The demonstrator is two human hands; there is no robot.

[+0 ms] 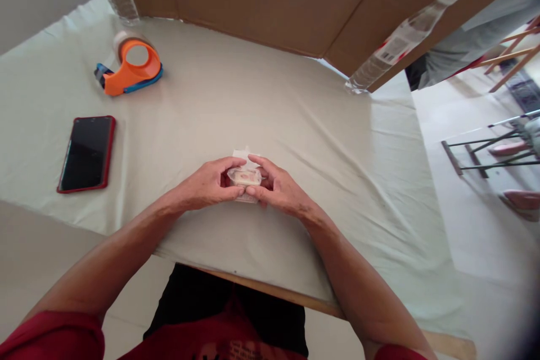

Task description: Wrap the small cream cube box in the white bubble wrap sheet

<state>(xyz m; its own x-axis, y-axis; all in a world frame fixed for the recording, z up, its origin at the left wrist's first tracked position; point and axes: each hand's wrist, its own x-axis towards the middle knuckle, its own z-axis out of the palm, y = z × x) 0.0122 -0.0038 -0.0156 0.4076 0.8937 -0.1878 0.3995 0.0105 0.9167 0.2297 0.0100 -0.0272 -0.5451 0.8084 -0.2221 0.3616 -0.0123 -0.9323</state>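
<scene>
Between my two hands is a small pale box (245, 177) with an open flap standing up at its far side and clear plastic wrap showing at the top. My left hand (211, 183) grips its left side, thumb at the near edge and forefinger curled over the far side. On the right side my right hand (278, 184) holds it the same way, the two thumbs nearly meeting. What lies inside the wrap is too small to make out. The box is close to the table's front edge.
On the left of the cloth-covered table (236, 101) lie a phone (86, 153) in a red case and an orange tape dispenser (134, 67). Plastic bottles (392, 48) stand against a cardboard panel (261, 0) at the back. Beyond the right edge, a person's feet (521, 202) show near a metal frame.
</scene>
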